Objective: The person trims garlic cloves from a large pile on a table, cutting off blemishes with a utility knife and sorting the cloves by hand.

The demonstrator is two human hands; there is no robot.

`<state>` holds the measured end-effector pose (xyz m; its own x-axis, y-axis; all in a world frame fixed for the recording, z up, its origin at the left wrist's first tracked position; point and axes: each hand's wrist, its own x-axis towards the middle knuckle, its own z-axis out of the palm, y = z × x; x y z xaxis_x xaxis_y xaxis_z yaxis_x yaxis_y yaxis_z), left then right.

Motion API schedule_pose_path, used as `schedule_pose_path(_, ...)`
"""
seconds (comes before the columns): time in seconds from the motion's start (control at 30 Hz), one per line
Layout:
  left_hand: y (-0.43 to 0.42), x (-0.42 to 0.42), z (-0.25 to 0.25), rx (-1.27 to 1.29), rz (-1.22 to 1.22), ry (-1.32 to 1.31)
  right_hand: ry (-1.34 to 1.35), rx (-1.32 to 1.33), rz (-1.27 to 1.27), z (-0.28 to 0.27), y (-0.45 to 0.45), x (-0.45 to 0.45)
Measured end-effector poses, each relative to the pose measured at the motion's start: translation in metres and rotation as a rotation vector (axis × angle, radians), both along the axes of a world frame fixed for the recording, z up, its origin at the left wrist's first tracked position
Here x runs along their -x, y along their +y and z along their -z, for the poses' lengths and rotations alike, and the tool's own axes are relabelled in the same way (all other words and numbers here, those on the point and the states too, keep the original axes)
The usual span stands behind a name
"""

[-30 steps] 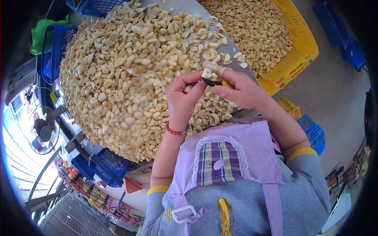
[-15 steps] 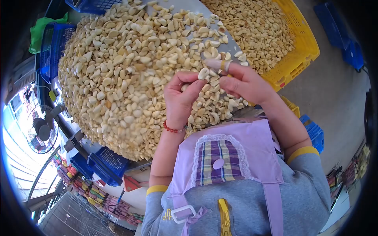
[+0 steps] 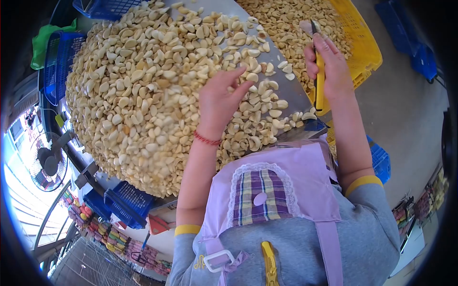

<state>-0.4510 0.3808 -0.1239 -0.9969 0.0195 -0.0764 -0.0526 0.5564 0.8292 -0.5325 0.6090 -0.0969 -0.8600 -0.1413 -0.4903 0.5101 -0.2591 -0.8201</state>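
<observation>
My right hand [image 3: 330,66] is closed around a yellow-handled utility knife [image 3: 320,78], blade pointing away from me, held above the yellow crate [image 3: 369,45]. A pale covering wraps one fingertip, beside the blade. My left hand [image 3: 222,97], with a red beaded bracelet at the wrist, is over the near right side of a big heap of pale, curved kernels [image 3: 138,102]. Its thumb and forefinger are apart on either side of a single kernel [image 3: 252,76]; whether they touch it I cannot tell. More kernels fill the crate.
The heap lies on a grey metal tabletop [image 3: 288,95]. Blue baskets stand at its left, one [image 3: 126,202] near the front and one [image 3: 59,66] farther back. A fan [image 3: 50,162] is at the left. Blue crates [image 3: 410,40] sit on the floor at the right.
My left hand has let go of the kernel it pinched and opened over the heap. My right hand has moved away and right, over the yellow crate, bringing the knife into plain view.
</observation>
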Motion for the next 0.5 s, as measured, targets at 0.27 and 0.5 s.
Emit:
schedule_pose_path(0.27, 0.006, 0.018, 0.002, -0.126, 0.069, -0.254, 0.002, 0.042, -0.072, -0.002, -0.006, -0.008)
schedule_pose_path(0.5, -0.048, 0.004, -0.003, -0.870, -0.223, -0.321, -0.013, 0.062, -0.126, 0.009, -0.009, -0.015)
